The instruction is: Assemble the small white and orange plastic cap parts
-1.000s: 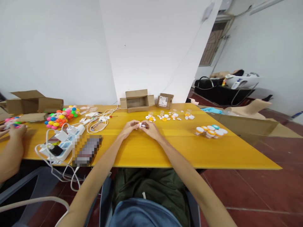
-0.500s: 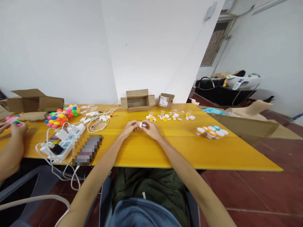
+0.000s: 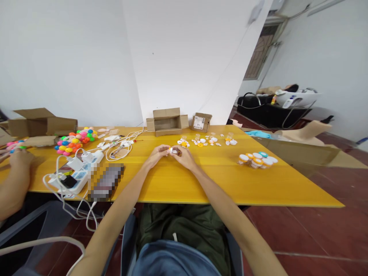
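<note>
Between my two hands, over the middle of the yellow table, is a small jar with white and orange parts. My left hand has its fingers closed on the jar's left side. On the other side, my right hand grips it with thumb and fingers. Behind my hands lie small white and orange pieces with clear cups. To the right stands a group of several lidded jars, with orange, white and teal lids.
Cardboard boxes stand along the wall. A power strip with white cables and a blurred-out phone lie at left, near colourful balls. Another person's hand is at the far left.
The small jar has turned between my fingers and shows a darker side. My left fingers have shifted slightly. The other person's hand at the left has moved a little.
</note>
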Action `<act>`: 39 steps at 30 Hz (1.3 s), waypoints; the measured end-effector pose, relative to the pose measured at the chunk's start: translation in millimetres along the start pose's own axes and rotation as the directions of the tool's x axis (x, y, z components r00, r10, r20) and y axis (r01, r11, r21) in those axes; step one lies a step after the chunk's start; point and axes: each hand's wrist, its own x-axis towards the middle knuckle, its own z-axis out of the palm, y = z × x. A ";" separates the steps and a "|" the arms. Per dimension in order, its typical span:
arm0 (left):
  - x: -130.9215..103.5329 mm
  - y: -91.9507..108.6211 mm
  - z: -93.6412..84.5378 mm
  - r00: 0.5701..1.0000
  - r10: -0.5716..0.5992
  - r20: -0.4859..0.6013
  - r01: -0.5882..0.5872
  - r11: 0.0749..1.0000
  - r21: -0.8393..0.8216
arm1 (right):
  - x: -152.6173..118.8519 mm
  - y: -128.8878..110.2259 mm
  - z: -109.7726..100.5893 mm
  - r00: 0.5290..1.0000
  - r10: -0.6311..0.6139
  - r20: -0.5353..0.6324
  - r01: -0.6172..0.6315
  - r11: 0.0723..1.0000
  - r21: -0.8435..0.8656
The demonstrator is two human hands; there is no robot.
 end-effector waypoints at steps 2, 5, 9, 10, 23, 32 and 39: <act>0.4 0.6 1.2 1.000 -0.019 -0.003 0.019 1.000 -0.016 | 0.0 0.9 0.7 1.000 -0.015 -0.009 0.015 1.000 -0.013; 1.2 -0.2 2.0 0.999 -0.039 -0.012 0.039 0.999 0.012 | 0.1 3.1 1.7 0.999 -0.029 -0.023 0.028 0.999 -0.032; 0.6 -0.6 2.6 0.999 -0.034 -0.013 0.035 0.995 0.092 | 0.0 5.1 1.9 0.999 -0.027 -0.021 0.026 0.998 -0.055; 0.1 -0.2 2.9 0.999 -0.031 -0.009 0.032 0.994 0.101 | -0.1 5.2 1.6 1.000 -0.024 -0.016 0.023 0.998 -0.057; 0.2 -2.4 -3.3 1.000 0.010 -0.003 -0.009 0.996 0.089 | 0.6 3.0 -2.0 0.999 0.035 0.021 -0.035 0.999 -0.006; 0.2 0.3 -0.2 0.999 -0.023 -0.022 0.022 0.999 -0.024 | 0.0 1.7 -0.4 1.000 0.020 -0.008 -0.021 0.998 -0.064; -1.4 -0.8 2.0 1.000 -0.029 0.002 0.029 0.993 0.115 | -1.5 0.6 0.1 1.000 0.002 -0.018 -0.004 0.995 -0.097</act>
